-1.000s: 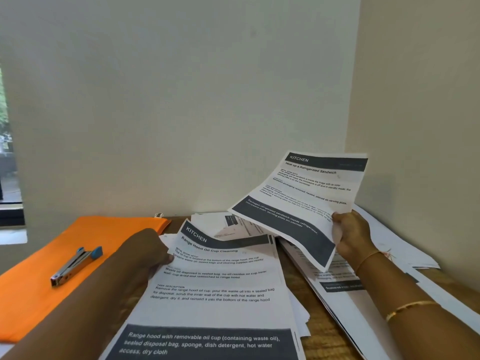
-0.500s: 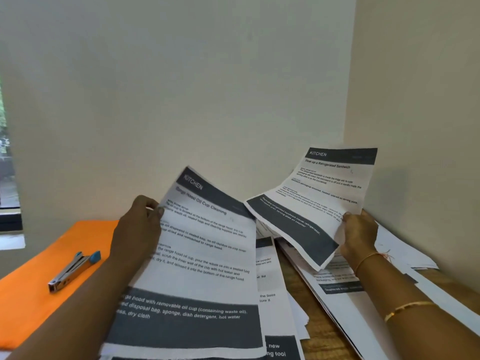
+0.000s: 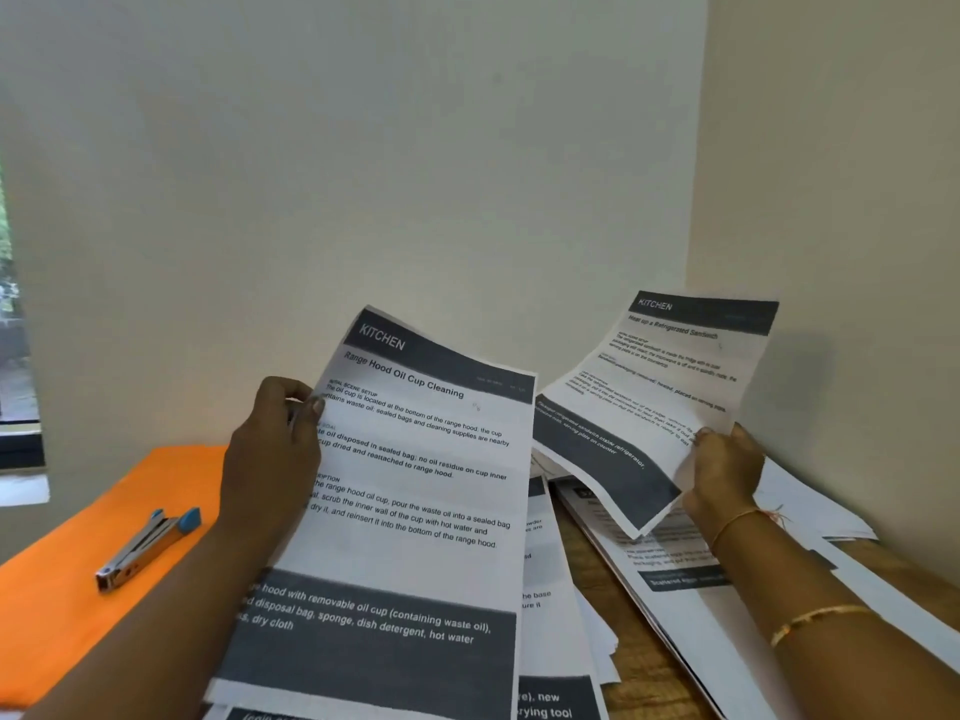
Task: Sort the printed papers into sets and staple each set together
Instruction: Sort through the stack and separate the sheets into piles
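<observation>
My left hand (image 3: 272, 452) grips the left edge of a printed sheet headed "Range Hood Oil Cup Cleaning" (image 3: 410, 511), raised and tilted toward me. My right hand (image 3: 724, 472) pinches the lower right edge of another sheet, headed "Heat up a Refrigerated Sandwich" (image 3: 654, 387), held up near the corner of the walls. Below both sheets, loose printed papers (image 3: 558, 615) lie in overlapping piles on the wooden table. A silver stapler with a blue end (image 3: 148, 548) rests on an orange folder at the left, apart from both hands.
The orange folder (image 3: 67, 605) covers the table's left part. More white sheets (image 3: 810, 517) are spread along the right wall. Walls close in at the back and right; a window edge (image 3: 15, 356) shows at far left.
My left hand has lifted the range hood sheet off the pile and raised it upright. The right hand's sheet has risen slightly and shifted right.
</observation>
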Demonstrator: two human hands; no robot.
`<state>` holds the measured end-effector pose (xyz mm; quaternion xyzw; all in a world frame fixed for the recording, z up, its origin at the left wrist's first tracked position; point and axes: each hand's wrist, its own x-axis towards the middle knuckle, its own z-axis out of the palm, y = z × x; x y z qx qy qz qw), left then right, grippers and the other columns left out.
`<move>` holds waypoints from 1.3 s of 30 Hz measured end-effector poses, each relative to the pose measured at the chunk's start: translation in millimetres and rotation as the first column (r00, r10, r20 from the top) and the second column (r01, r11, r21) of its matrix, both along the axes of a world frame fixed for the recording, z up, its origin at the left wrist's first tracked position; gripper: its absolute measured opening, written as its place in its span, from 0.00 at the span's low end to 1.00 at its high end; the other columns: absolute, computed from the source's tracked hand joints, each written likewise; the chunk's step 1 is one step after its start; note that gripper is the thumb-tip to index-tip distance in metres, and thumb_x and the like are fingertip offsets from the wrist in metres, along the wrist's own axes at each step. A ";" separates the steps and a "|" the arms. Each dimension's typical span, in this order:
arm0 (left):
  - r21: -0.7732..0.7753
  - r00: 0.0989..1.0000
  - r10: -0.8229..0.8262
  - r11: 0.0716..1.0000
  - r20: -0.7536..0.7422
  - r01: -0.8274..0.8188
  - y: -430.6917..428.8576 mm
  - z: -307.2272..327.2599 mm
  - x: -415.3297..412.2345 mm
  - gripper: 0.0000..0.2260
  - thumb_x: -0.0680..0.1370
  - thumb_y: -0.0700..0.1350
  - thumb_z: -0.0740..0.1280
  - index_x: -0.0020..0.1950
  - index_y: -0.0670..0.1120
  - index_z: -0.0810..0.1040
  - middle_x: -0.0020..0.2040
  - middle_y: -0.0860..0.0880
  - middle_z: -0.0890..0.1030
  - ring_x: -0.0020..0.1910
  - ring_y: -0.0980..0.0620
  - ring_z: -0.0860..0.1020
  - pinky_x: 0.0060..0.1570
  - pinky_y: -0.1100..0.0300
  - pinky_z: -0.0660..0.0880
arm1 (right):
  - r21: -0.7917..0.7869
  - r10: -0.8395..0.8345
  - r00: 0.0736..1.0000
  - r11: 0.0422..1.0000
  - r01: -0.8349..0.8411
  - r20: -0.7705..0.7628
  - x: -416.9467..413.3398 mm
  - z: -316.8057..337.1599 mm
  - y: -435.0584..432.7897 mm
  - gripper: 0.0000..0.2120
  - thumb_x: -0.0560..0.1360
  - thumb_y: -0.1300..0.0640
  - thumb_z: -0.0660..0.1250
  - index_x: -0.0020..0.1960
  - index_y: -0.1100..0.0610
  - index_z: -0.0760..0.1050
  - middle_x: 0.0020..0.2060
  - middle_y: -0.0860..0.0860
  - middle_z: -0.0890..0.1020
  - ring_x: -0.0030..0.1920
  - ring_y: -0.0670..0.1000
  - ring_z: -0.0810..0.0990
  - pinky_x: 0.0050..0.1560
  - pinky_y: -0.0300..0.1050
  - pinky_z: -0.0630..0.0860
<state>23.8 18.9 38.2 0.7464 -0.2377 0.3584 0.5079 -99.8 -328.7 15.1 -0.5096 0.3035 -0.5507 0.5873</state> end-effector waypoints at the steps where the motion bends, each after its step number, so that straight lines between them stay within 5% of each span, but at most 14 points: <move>1: -0.002 1.000 -0.003 1.000 0.007 0.003 -0.1 0.1 -0.4 0.03 0.81 0.44 0.60 0.51 0.45 0.68 0.42 0.48 0.76 0.38 0.47 0.73 0.33 0.60 0.67 | 0.002 0.024 1.000 1.000 -0.024 0.008 0.6 0.7 2.3 0.13 0.78 0.63 0.60 0.62 0.59 0.73 0.57 0.56 0.78 0.48 0.55 0.76 0.50 0.47 0.72; 7: -0.015 1.000 -0.013 1.000 -0.009 0.013 -1.2 0.9 -0.4 0.02 0.81 0.44 0.60 0.51 0.46 0.68 0.42 0.48 0.76 0.39 0.47 0.73 0.33 0.62 0.67 | 0.058 0.314 0.945 0.946 -0.320 0.097 5.8 7.8 17.6 0.10 0.78 0.65 0.61 0.58 0.57 0.74 0.56 0.57 0.80 0.54 0.60 0.78 0.58 0.56 0.75; 13: -0.007 0.997 -0.012 1.000 -0.073 0.012 -5.5 -2.6 1.1 0.04 0.81 0.44 0.60 0.53 0.44 0.69 0.46 0.48 0.75 0.42 0.49 0.71 0.33 0.65 0.64 | -0.005 0.761 0.648 0.648 -0.762 -0.028 2.9 16.5 63.0 0.10 0.78 0.68 0.58 0.53 0.60 0.75 0.45 0.59 0.83 0.41 0.57 0.83 0.41 0.49 0.82; 20: -0.106 0.966 -0.090 0.992 -0.242 0.065 -18.4 -7.0 -3.8 0.04 0.82 0.45 0.58 0.52 0.45 0.67 0.39 0.52 0.72 0.36 0.58 0.70 0.31 0.60 0.64 | -0.056 0.891 0.419 0.416 -0.908 -0.176 2.8 17.7 101.1 0.15 0.78 0.68 0.56 0.59 0.62 0.77 0.52 0.58 0.84 0.47 0.55 0.84 0.45 0.47 0.82; 23: -0.171 0.953 -0.110 0.983 -0.284 0.062 -20.9 -7.3 -5.6 0.03 0.81 0.45 0.59 0.52 0.46 0.68 0.40 0.54 0.72 0.36 0.59 0.70 0.32 0.61 0.65 | -0.038 0.905 0.397 0.396 -0.917 -0.149 1.3 18.4 107.5 0.14 0.81 0.61 0.56 0.61 0.59 0.77 0.53 0.56 0.84 0.51 0.55 0.84 0.45 0.46 0.81; 26: -0.170 0.958 -0.083 0.985 -0.275 0.036 -21.1 -8.5 -4.2 0.03 0.81 0.45 0.59 0.52 0.46 0.68 0.39 0.54 0.72 0.35 0.58 0.70 0.33 0.61 0.66 | 0.033 0.955 0.292 0.294 -0.955 -0.057 0.8 20.1 105.4 0.23 0.81 0.44 0.51 0.66 0.56 0.73 0.60 0.57 0.80 0.60 0.58 0.79 0.59 0.54 0.77; 28: -0.168 0.960 -0.069 0.986 -0.270 0.024 -20.9 -10.3 -2.8 0.03 0.81 0.45 0.59 0.52 0.46 0.69 0.40 0.52 0.73 0.35 0.58 0.70 0.34 0.61 0.65 | 0.036 0.970 0.241 0.242 -0.969 -0.036 -0.4 20.8 105.1 0.25 0.80 0.42 0.50 0.68 0.56 0.71 0.62 0.57 0.79 0.62 0.59 0.77 0.63 0.55 0.74; 30: -0.165 0.961 -0.069 0.986 -0.267 0.025 -21.5 -11.2 -2.9 0.03 0.81 0.45 0.60 0.52 0.46 0.69 0.44 0.49 0.74 0.36 0.58 0.70 0.34 0.61 0.66 | -0.009 0.962 0.252 0.253 -0.968 -0.107 1.6 17.5 104.3 0.18 0.80 0.53 0.56 0.67 0.58 0.71 0.60 0.58 0.80 0.59 0.59 0.79 0.60 0.54 0.76; 33: -0.200 0.952 -0.121 0.978 -0.283 0.065 -21.9 -9.7 -3.6 0.03 0.81 0.46 0.60 0.52 0.47 0.70 0.42 0.49 0.77 0.36 0.53 0.74 0.36 0.56 0.70 | -0.045 0.905 0.386 0.385 -0.922 -0.177 6.1 12.9 99.1 0.14 0.78 0.68 0.58 0.62 0.60 0.73 0.54 0.58 0.83 0.50 0.57 0.83 0.51 0.49 0.81; 36: -0.280 0.894 -0.219 0.954 -0.392 0.111 -16.3 -8.2 2.6 0.03 0.81 0.46 0.58 0.52 0.49 0.70 0.45 0.47 0.80 0.41 0.44 0.79 0.45 0.47 0.77 | -0.050 0.840 0.510 0.511 -0.858 -0.184 6.7 13.8 86.7 0.14 0.78 0.69 0.59 0.62 0.62 0.73 0.54 0.60 0.82 0.50 0.60 0.82 0.50 0.50 0.81; 39: -0.075 0.820 -0.102 0.995 -0.563 0.072 -9.9 -13.3 11.9 0.02 0.80 0.46 0.62 0.47 0.49 0.72 0.49 0.44 0.79 0.49 0.42 0.78 0.53 0.44 0.76 | -0.035 0.781 0.605 0.608 -0.794 -0.158 2.3 15.7 66.7 0.14 0.78 0.68 0.60 0.62 0.63 0.72 0.54 0.62 0.81 0.53 0.63 0.81 0.54 0.54 0.79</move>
